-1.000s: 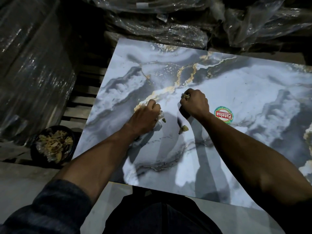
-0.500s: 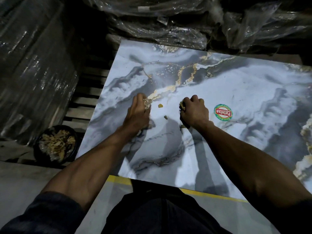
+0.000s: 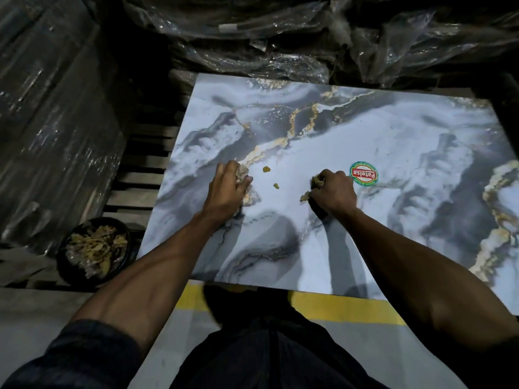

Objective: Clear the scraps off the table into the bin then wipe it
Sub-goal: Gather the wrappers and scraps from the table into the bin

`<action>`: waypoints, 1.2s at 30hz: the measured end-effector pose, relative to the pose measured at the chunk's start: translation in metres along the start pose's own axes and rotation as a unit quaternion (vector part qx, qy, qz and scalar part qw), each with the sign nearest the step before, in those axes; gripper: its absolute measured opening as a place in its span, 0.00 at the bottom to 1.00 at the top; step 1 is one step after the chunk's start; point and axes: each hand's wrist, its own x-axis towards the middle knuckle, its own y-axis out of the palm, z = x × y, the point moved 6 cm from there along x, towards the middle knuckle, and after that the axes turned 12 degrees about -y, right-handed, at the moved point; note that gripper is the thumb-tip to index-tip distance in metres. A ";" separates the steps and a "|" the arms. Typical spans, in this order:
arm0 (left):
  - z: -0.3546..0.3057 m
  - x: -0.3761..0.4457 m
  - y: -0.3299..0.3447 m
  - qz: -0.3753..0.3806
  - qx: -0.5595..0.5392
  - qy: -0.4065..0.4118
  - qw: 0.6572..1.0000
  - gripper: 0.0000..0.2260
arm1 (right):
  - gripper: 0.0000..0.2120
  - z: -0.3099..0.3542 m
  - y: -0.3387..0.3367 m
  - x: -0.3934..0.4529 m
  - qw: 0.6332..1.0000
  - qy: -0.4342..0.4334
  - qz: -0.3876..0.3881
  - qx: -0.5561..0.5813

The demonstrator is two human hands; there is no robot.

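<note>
Near the middle of the frame, scraps were held bunched in the curled left hand [image 3: 229,188] and right hand [image 3: 332,192], apparently so several could be carried together. Two loose scraps [image 3: 271,177] lay on the desk [image 3: 421,153] between them. Lower left, the bin [image 3: 94,249] stood beyond the desk's left edge, with an unobstructed path to it.

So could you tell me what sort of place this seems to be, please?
Probably a warehouse or storeroom rather than a kitchen: plastic-wrapped stacks crowd the marble-patterned table, slatted wooden pallets lie beside it, and a yellow floor line runs below its near edge.
</note>
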 end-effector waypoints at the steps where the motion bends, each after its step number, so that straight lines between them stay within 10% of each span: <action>1: 0.000 -0.002 -0.001 -0.001 -0.003 -0.003 1.000 0.15 | 0.15 -0.002 -0.002 -0.005 1.000 0.005 -0.018 0.013; 6: 0.011 -0.005 -0.005 -0.008 0.001 -0.036 0.999 0.14 | 0.16 -0.008 -0.020 -0.020 0.984 0.024 -0.090 0.149; 12: 0.026 0.000 -0.013 -0.011 -0.011 -0.071 0.997 0.19 | 0.31 0.024 0.008 -0.028 0.992 -0.101 0.059 0.053; 17: 0.028 0.008 -0.014 -0.005 -0.011 -0.065 0.998 0.20 | 0.10 0.037 0.024 -0.041 0.990 -0.083 0.112 -0.019; 24: 0.008 0.014 -0.001 0.010 0.020 -0.029 0.999 0.13 | 0.17 0.036 0.024 -0.040 0.989 -0.095 0.047 -0.107; 36: -0.037 0.038 0.044 0.097 0.118 0.071 0.986 0.07 | 0.07 0.014 -0.002 -0.016 0.975 0.081 -0.050 0.200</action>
